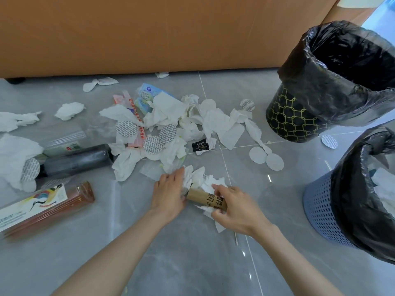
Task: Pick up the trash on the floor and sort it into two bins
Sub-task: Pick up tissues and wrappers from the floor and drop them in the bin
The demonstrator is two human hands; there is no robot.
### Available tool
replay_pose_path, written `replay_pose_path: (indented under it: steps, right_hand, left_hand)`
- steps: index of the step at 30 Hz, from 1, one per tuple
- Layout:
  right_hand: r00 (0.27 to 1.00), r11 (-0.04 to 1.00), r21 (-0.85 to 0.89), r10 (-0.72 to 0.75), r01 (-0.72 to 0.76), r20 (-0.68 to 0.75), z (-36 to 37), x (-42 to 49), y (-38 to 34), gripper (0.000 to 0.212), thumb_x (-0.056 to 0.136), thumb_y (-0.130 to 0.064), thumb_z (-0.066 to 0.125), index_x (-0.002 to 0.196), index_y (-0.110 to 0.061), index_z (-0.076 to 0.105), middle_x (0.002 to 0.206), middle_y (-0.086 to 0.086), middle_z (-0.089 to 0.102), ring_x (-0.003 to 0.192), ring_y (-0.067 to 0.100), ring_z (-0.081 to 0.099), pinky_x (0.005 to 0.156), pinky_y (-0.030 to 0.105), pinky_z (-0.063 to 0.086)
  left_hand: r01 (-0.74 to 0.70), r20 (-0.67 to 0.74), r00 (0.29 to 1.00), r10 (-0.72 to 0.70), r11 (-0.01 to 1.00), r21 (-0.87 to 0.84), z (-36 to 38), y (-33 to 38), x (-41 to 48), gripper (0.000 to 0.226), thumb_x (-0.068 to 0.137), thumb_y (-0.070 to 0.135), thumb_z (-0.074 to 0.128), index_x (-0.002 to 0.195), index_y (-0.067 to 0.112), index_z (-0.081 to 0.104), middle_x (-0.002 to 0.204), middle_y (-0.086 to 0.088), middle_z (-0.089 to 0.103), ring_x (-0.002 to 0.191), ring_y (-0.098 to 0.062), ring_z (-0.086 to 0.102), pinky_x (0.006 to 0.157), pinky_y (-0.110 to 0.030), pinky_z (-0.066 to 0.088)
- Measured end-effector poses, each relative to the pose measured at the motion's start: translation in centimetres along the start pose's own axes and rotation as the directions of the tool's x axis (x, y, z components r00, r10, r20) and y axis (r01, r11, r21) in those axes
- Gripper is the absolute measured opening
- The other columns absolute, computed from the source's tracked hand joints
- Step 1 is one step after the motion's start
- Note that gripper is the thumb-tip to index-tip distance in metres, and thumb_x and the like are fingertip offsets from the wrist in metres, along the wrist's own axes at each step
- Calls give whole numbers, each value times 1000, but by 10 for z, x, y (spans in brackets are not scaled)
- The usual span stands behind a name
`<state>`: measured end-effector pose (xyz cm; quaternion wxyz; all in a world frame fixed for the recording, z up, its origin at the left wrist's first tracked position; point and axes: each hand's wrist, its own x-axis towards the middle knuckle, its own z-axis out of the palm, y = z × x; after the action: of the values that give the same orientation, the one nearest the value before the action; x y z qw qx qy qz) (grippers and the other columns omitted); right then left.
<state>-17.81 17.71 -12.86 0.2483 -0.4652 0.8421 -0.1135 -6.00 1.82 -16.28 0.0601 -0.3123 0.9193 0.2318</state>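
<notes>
Down on the grey tiled floor [188,259], our right hand [235,210] curls its thumb and fingers round the right end of a brown paper packet [204,197] with black lettering, pinching it together with scraps of white tissue that stick out under the palm. Our left hand [168,194] lies against the packet's left end, its fingers reaching onto a crumpled tissue [197,178] just beyond; we cannot tell whether it grips or only touches. The packet lies on the floor between our hands.

Past them spreads a heap of white tissues [171,112] mixed with round printed seals [126,129], coloured wrappers [147,92] and a small black sachet [199,145]. Two plain white discs [267,158] lie side by side to the right of the heap. To our left a dark bottle [79,161] lies on its side, and nearer us a long box with a bird picture [32,204].

On our right stand two bins, both lined with black bags. The far one is a black bin with a gold pattern [297,118]. The near one is a blue perforated bin [320,210], and white tissue [384,189] already lies in it. An orange-brown wall [149,33] closes the far side.
</notes>
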Motion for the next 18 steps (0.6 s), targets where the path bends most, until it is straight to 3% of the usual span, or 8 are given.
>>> replay_pose_path:
  steps: [2,4,9,12,15,18]
  right_hand:
    - [999,999,-41,12,-13,-37,3,2,-1,36,71,-40,44,101,-21,47,91,-3,63,85,20,52,69,35,47]
    - [998,998,-63,19,-23,-59,4,4,-2,33,72,-40,46,99,-21,46,80,0,59,75,22,51,64,36,47]
    - [998,998,-56,34,-37,-50,0,2,-3,26,77,-33,52,98,-20,43,72,3,55,68,25,52,58,35,40]
    - [994,997,31,74,-72,-82,-7,-1,-2,22,79,-27,53,94,-17,41,67,5,54,64,28,51,55,35,35]
    - [979,981,144,149,-129,-136,-19,-6,-2,20,79,-22,54,94,-19,40,62,4,52,59,28,47,53,35,33]
    - [954,903,389,259,-184,-149,-36,-14,-2,19,80,-14,55,89,-23,41,61,5,51,54,20,38,50,32,32]
  left_hand:
    - [-5,-8,1000,5,1000,-6,0,-2,2,70,90,14,54,149,24,17,145,2,39,124,-23,38,101,-32,36]
    - [-32,-31,999,31,999,-34,-2,-6,3,59,92,9,47,145,29,30,142,2,45,121,-22,44,96,-30,38]
    - [1,-16,1000,-2,998,-57,-13,-7,7,33,95,19,46,122,33,60,110,-3,67,101,-23,60,70,-25,39]
    - [38,-30,999,-44,984,-172,-24,-2,5,21,93,19,49,95,23,70,90,-8,69,88,-29,62,63,-29,39]
    - [101,-15,994,-106,973,-207,-33,5,5,36,89,8,44,56,20,44,66,-9,58,77,-35,59,56,-30,30]
    - [116,-1,993,-119,967,-229,-47,14,5,42,85,1,44,52,22,32,54,4,41,66,-30,53,52,-29,27]
